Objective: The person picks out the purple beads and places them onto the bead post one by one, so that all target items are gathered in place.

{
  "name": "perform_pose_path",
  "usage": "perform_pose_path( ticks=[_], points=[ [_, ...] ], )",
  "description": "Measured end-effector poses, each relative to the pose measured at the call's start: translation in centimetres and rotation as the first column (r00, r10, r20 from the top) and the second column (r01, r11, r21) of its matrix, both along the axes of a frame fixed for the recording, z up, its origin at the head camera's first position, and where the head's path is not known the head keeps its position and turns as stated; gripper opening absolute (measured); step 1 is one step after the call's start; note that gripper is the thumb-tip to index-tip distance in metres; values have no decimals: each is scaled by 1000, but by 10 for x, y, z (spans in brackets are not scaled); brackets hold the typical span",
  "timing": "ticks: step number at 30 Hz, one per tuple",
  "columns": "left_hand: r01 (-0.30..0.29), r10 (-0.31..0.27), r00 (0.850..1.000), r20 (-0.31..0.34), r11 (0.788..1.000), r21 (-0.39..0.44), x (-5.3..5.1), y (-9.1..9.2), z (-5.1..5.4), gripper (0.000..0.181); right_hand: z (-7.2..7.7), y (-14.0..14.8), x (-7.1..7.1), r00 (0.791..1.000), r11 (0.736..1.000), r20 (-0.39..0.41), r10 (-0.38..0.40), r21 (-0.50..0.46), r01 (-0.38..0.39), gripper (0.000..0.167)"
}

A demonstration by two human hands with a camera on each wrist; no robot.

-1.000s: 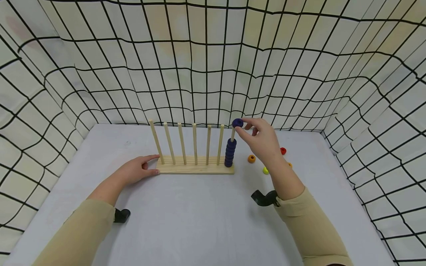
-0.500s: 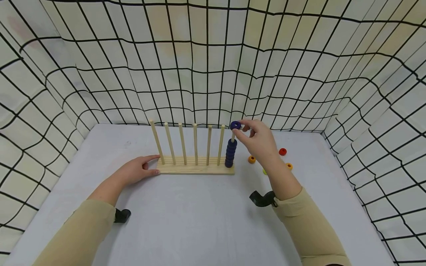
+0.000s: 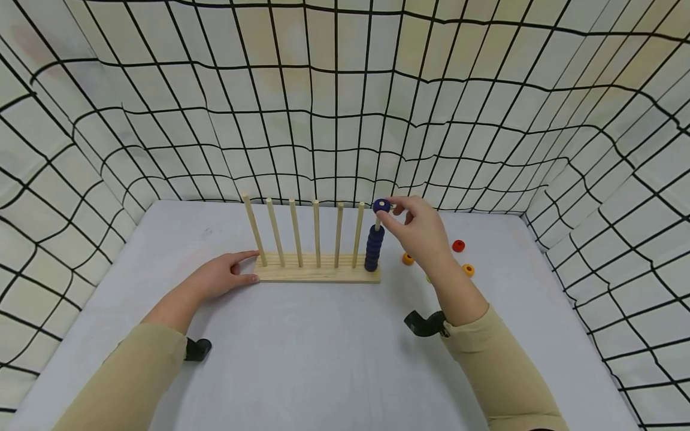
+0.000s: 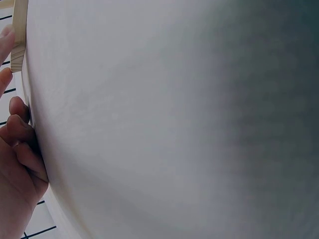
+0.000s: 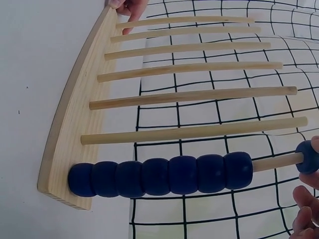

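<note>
A wooden peg board (image 3: 315, 275) stands on the table with several upright pegs in a row. My left hand (image 3: 218, 276) holds its left end between thumb and index finger. A stack of dark blue beads (image 3: 374, 248) fills the lower part of the rightmost peg; the other pegs are bare. With thumb and index finger, my right hand (image 3: 423, 230) pinches one more dark blue bead (image 3: 378, 207) at the top of that peg. The peg's tip shows in this bead's hole. In the right wrist view, bare peg separates the held bead (image 5: 308, 157) from the stack (image 5: 157, 177).
Right of the board lie two orange beads (image 3: 408, 258) and a red bead (image 3: 458, 246); a yellow one is mostly hidden by my right forearm. Black netting (image 3: 334, 120) over white walls encloses the white table (image 3: 312, 359) at the back and sides.
The right hand has shifted slightly left and down with its blue bead, from above the rightmost peg onto its tip. The left hand and the board stay put.
</note>
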State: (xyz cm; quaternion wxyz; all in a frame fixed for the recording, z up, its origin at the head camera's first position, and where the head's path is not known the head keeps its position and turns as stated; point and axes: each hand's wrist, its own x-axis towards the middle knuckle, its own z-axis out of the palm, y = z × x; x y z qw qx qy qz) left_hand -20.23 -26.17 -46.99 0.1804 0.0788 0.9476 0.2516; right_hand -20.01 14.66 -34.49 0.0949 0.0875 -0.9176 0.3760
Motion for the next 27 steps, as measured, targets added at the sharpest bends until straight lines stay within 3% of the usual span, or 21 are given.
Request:
perform_pose_path(
  ticks=[27],
  points=[
    [3,-3,1000,5,1000,4,0,-1,-1,80,1,1,1,1000,1000,10,-5,-2,5,42]
  ],
)
